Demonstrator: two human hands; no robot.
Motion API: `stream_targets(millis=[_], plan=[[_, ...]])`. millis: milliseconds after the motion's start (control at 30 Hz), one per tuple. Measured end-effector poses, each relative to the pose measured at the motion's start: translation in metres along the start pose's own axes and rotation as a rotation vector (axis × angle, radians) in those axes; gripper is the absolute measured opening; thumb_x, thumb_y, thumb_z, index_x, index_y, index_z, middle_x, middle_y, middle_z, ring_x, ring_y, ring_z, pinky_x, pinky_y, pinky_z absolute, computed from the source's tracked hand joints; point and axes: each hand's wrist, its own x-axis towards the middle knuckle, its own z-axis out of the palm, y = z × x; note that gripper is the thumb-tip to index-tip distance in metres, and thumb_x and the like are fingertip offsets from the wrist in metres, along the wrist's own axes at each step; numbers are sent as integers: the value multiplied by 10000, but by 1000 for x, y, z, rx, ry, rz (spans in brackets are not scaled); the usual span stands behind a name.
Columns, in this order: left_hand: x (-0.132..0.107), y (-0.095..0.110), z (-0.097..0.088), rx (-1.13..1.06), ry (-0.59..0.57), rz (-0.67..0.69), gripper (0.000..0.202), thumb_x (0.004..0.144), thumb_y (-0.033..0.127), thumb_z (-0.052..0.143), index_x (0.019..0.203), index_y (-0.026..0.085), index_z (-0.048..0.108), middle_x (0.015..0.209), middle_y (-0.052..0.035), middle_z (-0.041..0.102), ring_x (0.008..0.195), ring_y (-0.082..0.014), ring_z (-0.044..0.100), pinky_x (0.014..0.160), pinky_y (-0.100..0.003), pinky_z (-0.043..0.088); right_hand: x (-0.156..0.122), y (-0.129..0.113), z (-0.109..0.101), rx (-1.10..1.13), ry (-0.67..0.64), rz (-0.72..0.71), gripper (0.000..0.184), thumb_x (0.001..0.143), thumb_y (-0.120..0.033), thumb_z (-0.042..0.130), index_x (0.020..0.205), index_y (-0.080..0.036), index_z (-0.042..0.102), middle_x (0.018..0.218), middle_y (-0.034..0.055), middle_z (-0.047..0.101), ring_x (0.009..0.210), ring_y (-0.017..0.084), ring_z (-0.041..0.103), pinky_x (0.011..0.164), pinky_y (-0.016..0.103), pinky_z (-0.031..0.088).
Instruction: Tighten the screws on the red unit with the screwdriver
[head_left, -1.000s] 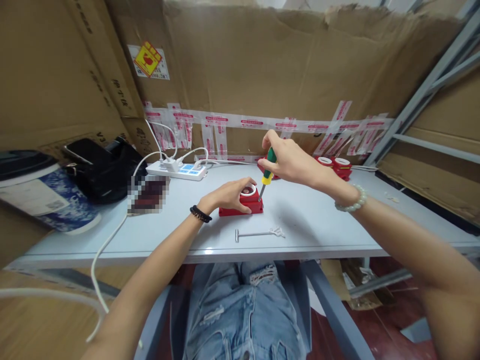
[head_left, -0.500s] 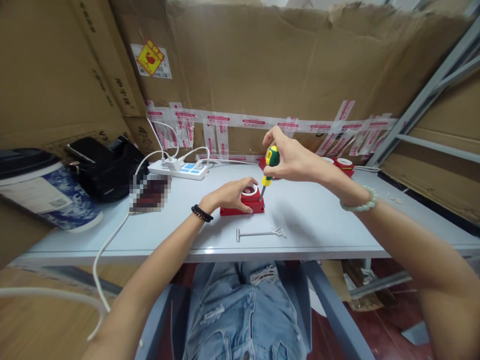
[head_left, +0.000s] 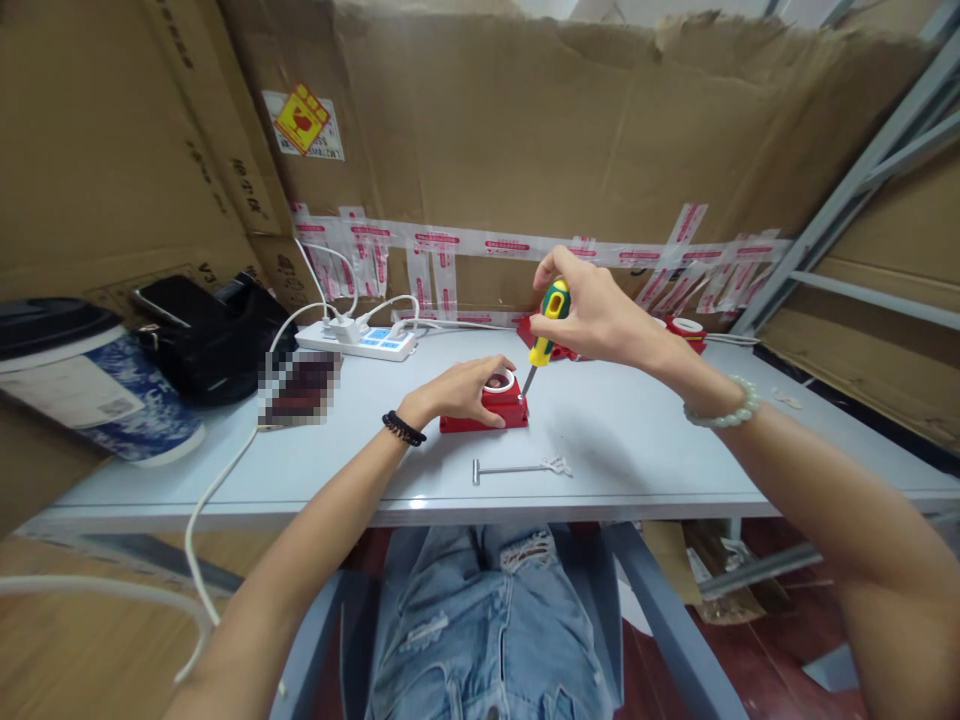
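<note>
My left hand (head_left: 472, 390) is wrapped over a red block-shaped part (head_left: 465, 424) with a white ring (head_left: 499, 380) on top, pressing it to the table. In my right hand (head_left: 589, 305) is a screwdriver (head_left: 553, 312) with a yellow and green handle. Its shaft slants down to the left, and the tip is at the right end of the red part, by a small shiny spot; whether it sits in a screw I cannot tell. Nearer the table's front edge lies a metal T-shaped rod (head_left: 514, 468) with small white pieces at its right end.
More red parts (head_left: 686, 332) stand at the back right, and others sit partly hidden behind my right hand. A white power strip (head_left: 356, 340) with cables is at the back left. Further left are a black bag (head_left: 217, 350) and a large cup (head_left: 97, 385). Cardboard (head_left: 525, 130) walls the back.
The screwdriver has tilted, its handle swinging to the right with my right hand while its tip stays by the red part. My left hand keeps its place.
</note>
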Motion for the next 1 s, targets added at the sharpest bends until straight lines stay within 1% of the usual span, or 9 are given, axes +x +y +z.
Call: stream_targets(millis=[200, 300, 433, 533, 633, 733, 867, 933, 1000], plan=[[-4, 12, -6, 137, 120, 36, 778, 652, 626, 685, 1289, 266, 422, 1287, -115, 499, 1211, -326, 428, 979, -506, 326, -6, 0, -7, -29, 34, -10, 263, 680, -206, 592, 898, -220, 446, 693, -1, 489, 641, 152, 452, 550, 309, 367], [-6, 23, -10, 120, 183, 133, 542, 702, 603, 668, 1121, 270, 587, 1294, -85, 485, 1259, -310, 380, 1045, -493, 267, -12, 1, -5, -5, 20, -21, 266, 672, -212, 587, 900, -217, 450, 704, -2, 508, 632, 144, 448, 555, 302, 356], [-7, 34, -7, 122, 108, 191, 281, 747, 517, 672, 807, 244, 698, 1220, -57, 523, 1276, -320, 362, 1111, -522, 162, -18, 0, 1, 12, 1, -14, 267, 657, -214, 577, 893, -210, 455, 717, -9, 512, 615, 130, 438, 557, 289, 339], [-7, 37, -2, 109, 58, 198, 237, 773, 463, 664, 751, 231, 704, 1204, -54, 536, 1272, -322, 383, 1130, -569, 83, -20, -1, 2, 17, -24, -19, 273, 649, -213, 575, 896, -204, 459, 708, -13, 502, 605, 126, 429, 557, 287, 333], [-8, 39, 1, 96, 6, 199, 198, 757, 439, 686, 746, 244, 715, 1254, -47, 527, 1334, -345, 314, 1120, -617, 42, -20, 0, -3, 19, -30, -17, 274, 649, -217, 585, 896, -203, 466, 712, -10, 495, 610, 127, 429, 559, 291, 336], [-10, 40, -1, 106, -19, 201, 219, 755, 471, 680, 809, 263, 722, 1352, -33, 477, 1379, -359, 237, 1111, -631, 30, -15, 1, -11, 6, 3, 11, 286, 654, -222, 595, 911, -212, 468, 687, -14, 480, 604, 132, 423, 555, 294, 342], [-11, 34, -7, 146, 143, 132, 306, 805, 476, 615, 1031, 271, 645, 1408, -54, 419, 1330, -319, 337, 1106, -561, 163, -4, 10, -11, -42, 115, 33, 295, 651, -212, 587, 918, -220, 462, 700, -8, 491, 613, 144, 421, 584, 310, 357], [-12, 26, -9, 158, 196, 42, 482, 792, 497, 612, 1205, 267, 521, 1404, -94, 415, 1279, -306, 404, 1061, -511, 266, 4, 18, -3, -60, 163, 25, 293, 645, -201, 575, 914, -215, 458, 741, 6, 514, 633, 151, 428, 613, 322, 363], [-12, 16, -10, 131, 134, -54, 704, 737, 570, 629, 1315, 246, 394, 1368, -128, 450, 1214, -316, 469, 989, -459, 350, 13, 26, 9, -66, 182, 17, 287, 653, -205, 558, 920, -213, 453, 752, 16, 528, 644, 161, 430, 629, 329, 360]])
